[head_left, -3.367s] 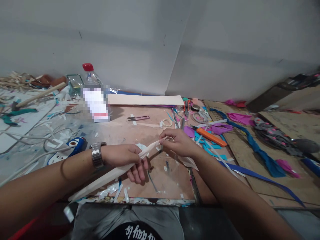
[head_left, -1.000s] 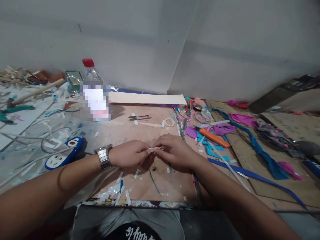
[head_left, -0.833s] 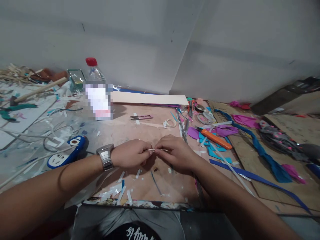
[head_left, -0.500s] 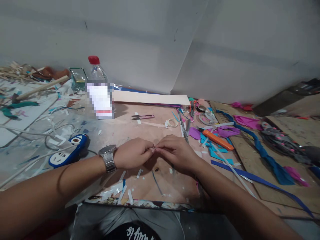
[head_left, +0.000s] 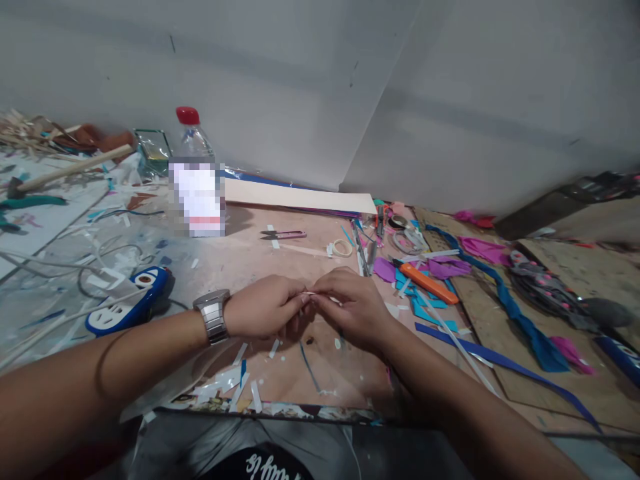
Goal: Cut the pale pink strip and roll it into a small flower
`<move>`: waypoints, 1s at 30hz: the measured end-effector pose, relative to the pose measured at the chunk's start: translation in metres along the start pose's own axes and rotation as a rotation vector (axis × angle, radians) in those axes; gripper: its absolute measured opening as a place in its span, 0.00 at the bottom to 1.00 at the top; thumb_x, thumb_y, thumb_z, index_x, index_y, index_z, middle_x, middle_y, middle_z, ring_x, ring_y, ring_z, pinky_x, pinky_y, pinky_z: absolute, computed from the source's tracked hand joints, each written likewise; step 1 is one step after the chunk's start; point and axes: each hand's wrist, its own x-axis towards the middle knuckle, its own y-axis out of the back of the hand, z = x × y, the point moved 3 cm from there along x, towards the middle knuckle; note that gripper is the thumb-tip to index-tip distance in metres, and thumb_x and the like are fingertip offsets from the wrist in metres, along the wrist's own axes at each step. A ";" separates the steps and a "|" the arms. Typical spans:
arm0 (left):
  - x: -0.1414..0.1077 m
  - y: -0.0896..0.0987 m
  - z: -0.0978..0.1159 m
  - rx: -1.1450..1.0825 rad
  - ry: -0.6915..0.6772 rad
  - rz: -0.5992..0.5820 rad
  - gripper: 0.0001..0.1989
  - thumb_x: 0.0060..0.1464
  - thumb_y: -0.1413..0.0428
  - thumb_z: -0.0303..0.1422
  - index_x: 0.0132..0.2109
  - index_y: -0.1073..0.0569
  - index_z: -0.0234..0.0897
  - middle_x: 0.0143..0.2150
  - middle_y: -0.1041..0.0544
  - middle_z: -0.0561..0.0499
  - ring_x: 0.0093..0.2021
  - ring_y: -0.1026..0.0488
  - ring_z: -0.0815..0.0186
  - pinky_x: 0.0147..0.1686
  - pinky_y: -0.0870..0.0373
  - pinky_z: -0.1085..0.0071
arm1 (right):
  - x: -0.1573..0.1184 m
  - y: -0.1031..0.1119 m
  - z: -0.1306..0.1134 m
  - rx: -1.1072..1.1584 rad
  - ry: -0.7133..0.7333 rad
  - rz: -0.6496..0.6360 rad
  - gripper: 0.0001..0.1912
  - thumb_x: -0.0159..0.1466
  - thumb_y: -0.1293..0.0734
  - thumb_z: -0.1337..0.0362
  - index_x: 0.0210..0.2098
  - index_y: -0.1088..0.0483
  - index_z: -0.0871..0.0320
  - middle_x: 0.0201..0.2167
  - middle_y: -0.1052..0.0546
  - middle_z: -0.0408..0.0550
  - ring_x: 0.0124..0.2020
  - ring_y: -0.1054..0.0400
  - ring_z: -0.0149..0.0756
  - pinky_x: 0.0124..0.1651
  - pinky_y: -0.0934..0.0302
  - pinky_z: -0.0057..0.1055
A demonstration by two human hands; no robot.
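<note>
Over the middle of the worktable (head_left: 225, 267), my left hand (head_left: 265, 307) and my right hand (head_left: 353, 303) meet fingertip to fingertip. Both are closed in a pinch on a thin pale strip (head_left: 309, 293), of which only a short piece shows; the rest is hidden by my fingers. Beyond the hands lie pink-handled thread snips (head_left: 284, 235) and a roll of cream tape (head_left: 343, 248). To the right of my right hand is an orange utility knife (head_left: 429, 283) on scraps of blue and purple paper (head_left: 447, 268).
A blue and white power strip (head_left: 127, 303) with cables lies at left. Behind it stand a screen (head_left: 200, 197), blurred out, and a red-capped bottle (head_left: 196, 137). A long cream board (head_left: 300, 195) lies along the wall. Blue strips (head_left: 510, 367) and brown boards (head_left: 530, 387) cover the right side.
The view has shifted slightly, so most things sit a little further left. My fingers have moved a little around the strip, and both hands still pinch it.
</note>
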 end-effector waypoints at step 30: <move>0.003 0.001 -0.007 -0.875 0.139 -0.366 0.10 0.61 0.46 0.36 0.38 0.27 0.33 0.29 0.17 0.46 0.29 0.18 0.63 0.27 0.25 0.73 | 0.000 0.015 -0.017 -0.196 0.374 0.050 0.09 0.65 0.29 0.73 0.43 0.26 0.56 0.38 0.17 0.47 0.36 0.26 0.36 0.47 0.39 0.43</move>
